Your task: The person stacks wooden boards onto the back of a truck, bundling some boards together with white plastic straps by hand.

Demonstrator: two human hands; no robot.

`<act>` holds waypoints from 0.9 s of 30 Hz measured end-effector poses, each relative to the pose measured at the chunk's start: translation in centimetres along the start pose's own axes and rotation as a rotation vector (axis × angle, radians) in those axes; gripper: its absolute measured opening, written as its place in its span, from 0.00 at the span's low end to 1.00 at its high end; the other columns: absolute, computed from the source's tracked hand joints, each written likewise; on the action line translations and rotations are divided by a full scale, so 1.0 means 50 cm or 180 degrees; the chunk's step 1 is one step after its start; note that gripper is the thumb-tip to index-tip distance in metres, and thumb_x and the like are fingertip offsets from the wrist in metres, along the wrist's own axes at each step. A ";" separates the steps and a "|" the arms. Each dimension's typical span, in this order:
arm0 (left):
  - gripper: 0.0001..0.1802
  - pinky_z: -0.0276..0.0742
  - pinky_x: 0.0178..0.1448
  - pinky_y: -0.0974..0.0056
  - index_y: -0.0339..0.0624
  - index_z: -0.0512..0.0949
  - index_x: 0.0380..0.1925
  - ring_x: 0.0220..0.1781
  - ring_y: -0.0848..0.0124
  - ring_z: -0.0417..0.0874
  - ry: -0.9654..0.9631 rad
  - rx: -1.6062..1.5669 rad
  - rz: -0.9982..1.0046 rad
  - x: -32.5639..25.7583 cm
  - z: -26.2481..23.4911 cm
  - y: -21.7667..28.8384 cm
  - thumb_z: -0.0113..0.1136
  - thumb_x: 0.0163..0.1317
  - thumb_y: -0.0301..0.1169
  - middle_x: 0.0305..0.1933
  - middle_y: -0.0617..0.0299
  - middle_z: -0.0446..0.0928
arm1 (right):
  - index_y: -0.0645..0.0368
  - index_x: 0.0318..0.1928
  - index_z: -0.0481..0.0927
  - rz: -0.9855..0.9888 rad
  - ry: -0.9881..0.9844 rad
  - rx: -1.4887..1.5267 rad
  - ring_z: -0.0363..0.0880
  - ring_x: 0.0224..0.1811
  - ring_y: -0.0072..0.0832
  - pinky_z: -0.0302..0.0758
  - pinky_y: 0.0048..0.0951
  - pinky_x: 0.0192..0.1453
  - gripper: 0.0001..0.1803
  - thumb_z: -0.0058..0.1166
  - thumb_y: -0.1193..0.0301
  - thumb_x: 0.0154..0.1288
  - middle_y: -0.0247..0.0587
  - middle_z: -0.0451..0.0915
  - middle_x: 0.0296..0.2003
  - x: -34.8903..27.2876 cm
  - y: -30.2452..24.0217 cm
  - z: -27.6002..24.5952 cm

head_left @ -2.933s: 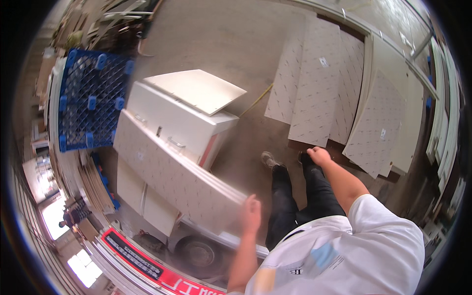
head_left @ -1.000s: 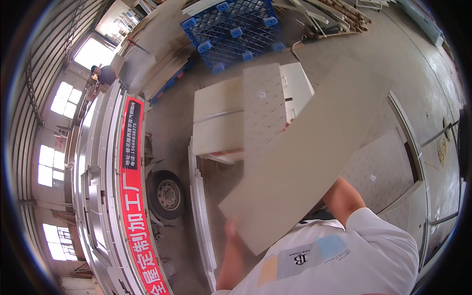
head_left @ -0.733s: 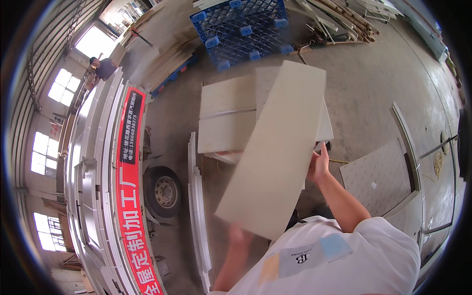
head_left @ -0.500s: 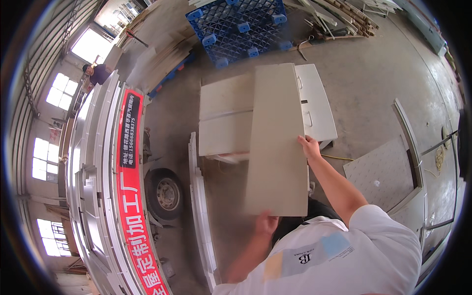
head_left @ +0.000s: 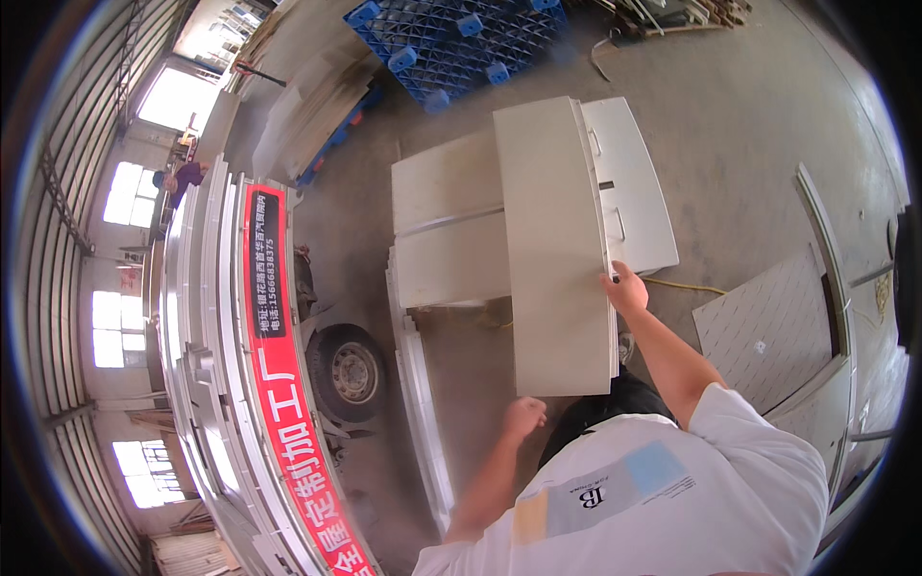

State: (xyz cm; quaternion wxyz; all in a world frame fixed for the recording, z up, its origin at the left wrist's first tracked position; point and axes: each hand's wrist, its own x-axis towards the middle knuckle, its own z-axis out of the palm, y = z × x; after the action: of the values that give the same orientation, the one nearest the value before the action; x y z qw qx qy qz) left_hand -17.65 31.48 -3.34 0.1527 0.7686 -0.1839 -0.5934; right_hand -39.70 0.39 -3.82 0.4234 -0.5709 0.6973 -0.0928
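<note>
A long beige-grey board lies lengthwise in front of me, over white cabinet pieces. My right hand is closed on its right edge, thumb side on top, fingers partly hidden at the edge. Just off the board's near left corner is my left hand, fingers curled in, with nothing visible in it. Beyond the board's right side shows a white cabinet front with metal handles. Two pale panels, divided by a narrow gap, extend on the left side.
Long white strips stand left of the boards. Further left is a truck with a wheel, a red banner and stacked panels. A blue plastic pallet is ahead. Another person is far left. Patterned sheets lie right.
The board has settled onto the stack, its near end now farther from me. My left hand has come away from its near corner; my right hand stays on the right edge. The view shifted slightly.
</note>
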 end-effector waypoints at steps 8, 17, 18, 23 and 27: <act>0.42 0.69 0.73 0.52 0.28 0.67 0.67 0.73 0.49 0.72 0.0740 0.0566 0.0271 0.250 -0.116 -0.035 0.62 0.67 0.53 0.71 0.38 0.71 | 0.73 0.74 0.56 0.0697 -0.1395 0.0948 0.74 0.68 0.50 0.68 0.40 0.71 0.61 0.49 0.28 0.63 0.67 0.75 0.62 -0.130 0.166 0.126; 0.37 0.68 0.72 0.55 0.30 0.69 0.65 0.69 0.56 0.76 -0.0504 0.0325 0.0467 0.201 -0.129 0.169 0.60 0.70 0.52 0.67 0.45 0.75 | 0.65 0.69 0.67 0.0881 -0.0892 0.1727 0.77 0.63 0.39 0.72 0.39 0.66 0.47 0.54 0.36 0.68 0.53 0.78 0.60 -0.149 0.261 0.173; 0.38 0.67 0.72 0.55 0.30 0.68 0.66 0.70 0.58 0.74 -0.0609 0.0155 0.0532 0.236 -0.140 0.173 0.60 0.71 0.52 0.69 0.46 0.73 | 0.65 0.68 0.68 0.1000 -0.0877 0.1680 0.77 0.61 0.39 0.73 0.39 0.65 0.46 0.54 0.36 0.69 0.51 0.79 0.59 -0.139 0.269 0.176; 0.44 0.63 0.76 0.57 0.32 0.57 0.72 0.74 0.61 0.67 -0.0961 -0.0775 0.0173 0.312 -0.100 0.242 0.61 0.71 0.53 0.74 0.47 0.65 | 0.63 0.67 0.70 0.1126 -0.0857 0.2694 0.76 0.59 0.34 0.72 0.39 0.65 0.42 0.55 0.39 0.70 0.43 0.79 0.56 -0.149 0.255 0.175; 0.39 0.64 0.75 0.53 0.36 0.64 0.69 0.73 0.59 0.69 -0.0985 -0.1375 0.0502 0.359 -0.044 0.139 0.59 0.72 0.54 0.70 0.51 0.70 | 0.61 0.69 0.68 0.1519 -0.0544 0.2688 0.74 0.61 0.33 0.72 0.39 0.66 0.42 0.56 0.40 0.70 0.42 0.76 0.59 -0.178 0.235 0.164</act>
State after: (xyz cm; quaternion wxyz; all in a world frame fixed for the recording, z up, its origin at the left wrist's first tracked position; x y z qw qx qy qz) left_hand -12.14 17.02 -14.98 0.3289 0.6018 -0.1336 -0.7154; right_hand -42.52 14.99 -11.84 0.6830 -0.1794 0.6728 -0.2205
